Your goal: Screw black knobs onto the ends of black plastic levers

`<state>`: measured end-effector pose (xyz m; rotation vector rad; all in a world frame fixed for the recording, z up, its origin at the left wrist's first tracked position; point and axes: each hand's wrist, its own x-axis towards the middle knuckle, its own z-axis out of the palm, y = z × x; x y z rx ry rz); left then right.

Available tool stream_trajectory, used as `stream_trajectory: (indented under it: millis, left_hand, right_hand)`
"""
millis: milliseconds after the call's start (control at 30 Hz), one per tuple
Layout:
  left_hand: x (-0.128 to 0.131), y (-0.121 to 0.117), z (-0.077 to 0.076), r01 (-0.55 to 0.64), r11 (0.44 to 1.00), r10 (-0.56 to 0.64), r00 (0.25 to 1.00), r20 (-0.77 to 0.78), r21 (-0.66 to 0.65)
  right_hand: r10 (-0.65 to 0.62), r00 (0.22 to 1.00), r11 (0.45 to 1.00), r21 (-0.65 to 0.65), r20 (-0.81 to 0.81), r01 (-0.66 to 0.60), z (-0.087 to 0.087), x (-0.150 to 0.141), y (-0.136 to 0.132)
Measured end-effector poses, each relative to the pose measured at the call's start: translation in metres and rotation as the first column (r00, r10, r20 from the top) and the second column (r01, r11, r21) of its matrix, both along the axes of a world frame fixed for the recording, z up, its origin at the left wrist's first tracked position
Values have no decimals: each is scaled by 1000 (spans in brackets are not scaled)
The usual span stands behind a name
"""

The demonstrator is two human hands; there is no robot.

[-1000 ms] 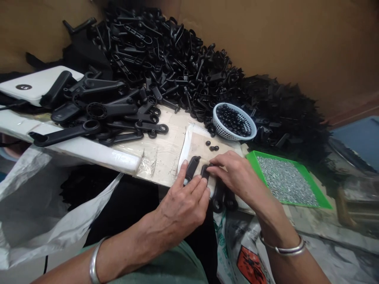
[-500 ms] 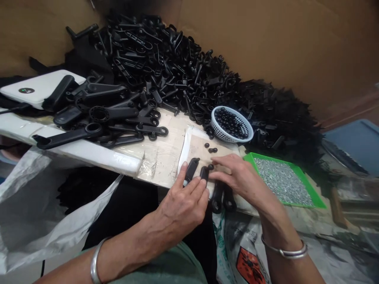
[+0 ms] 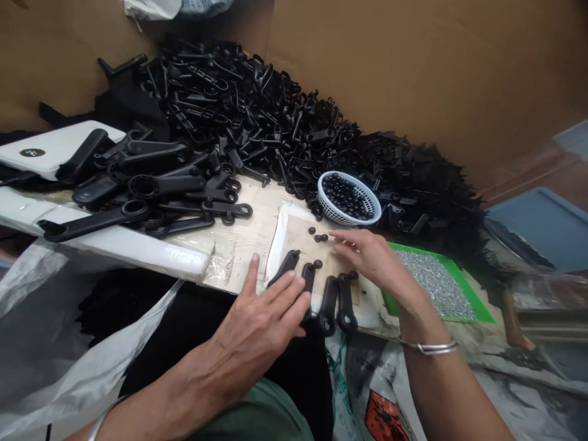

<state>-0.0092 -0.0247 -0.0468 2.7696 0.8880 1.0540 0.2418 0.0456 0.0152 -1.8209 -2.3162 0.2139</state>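
My left hand [image 3: 264, 315] lies open, thumb spread, its fingertips over the lower ends of two black plastic handles with a crank-like shape. Of these, the left handle [image 3: 287, 264] and the middle handle [image 3: 308, 277] stick out beyond my fingers; a small round black knob sits at the middle one's tip. My right hand [image 3: 370, 257] hovers with fingers apart, close to several small black knobs [image 3: 324, 237] on the work board [image 3: 298, 229]. Under it, another two handles [image 3: 327, 306] lie side by side, ring ends over the table's front edge.
A pale blue basket [image 3: 377, 215] full of black knobs stands behind the board. At right is a green tray [image 3: 484, 312] of small metal pieces. Black handles [image 3: 169, 187] lie heaped at left beside a white device [image 3: 68, 138], and a large pile of black parts [image 3: 257, 116] rises behind.
My right hand has let go at the middle handle's tip, leaving a knob there, and moved up toward the loose knobs. My left hand has slid back and spread its thumb.
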Motion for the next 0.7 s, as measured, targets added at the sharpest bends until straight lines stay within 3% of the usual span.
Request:
stream_trajectory:
  millis: [233,500,700]
  left_hand:
    - [-11,5,-3,-84,996,85,996,-25,36]
    - [-5,3,-7,-130,979,118,989,84,155]
    - [-5,-5,3,-120,970,122,993,7,210]
  right_hand:
    - [12,996,999,-34,-93,-15,-19,1,23]
    - [-163,906,984,-130,-391,121,-1,8,2]
    - [-187,789,980,-168,-585,108,2,12,-11]
